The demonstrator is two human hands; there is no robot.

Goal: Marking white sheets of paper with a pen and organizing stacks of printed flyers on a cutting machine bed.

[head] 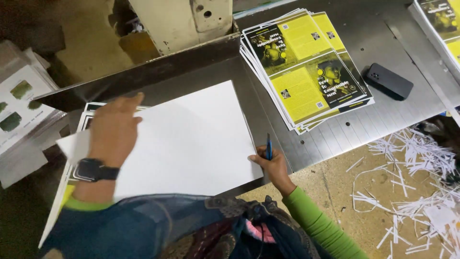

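Note:
A large blank white sheet lies on a stack of printed sheets on the grey metal table. My left hand, with a dark watch on the wrist, presses flat on the sheet's left part, fingers pointing away from me. My right hand pinches the sheet's near right corner and also holds a blue pen upright between its fingers. The printed stack under the sheet shows only at the left edge.
A fanned stack of yellow-and-black printed flyers lies on the table to the right, with a black phone beside it. Another flyer stack sits at the far right. Paper trimmings litter the floor. More prints lie at left.

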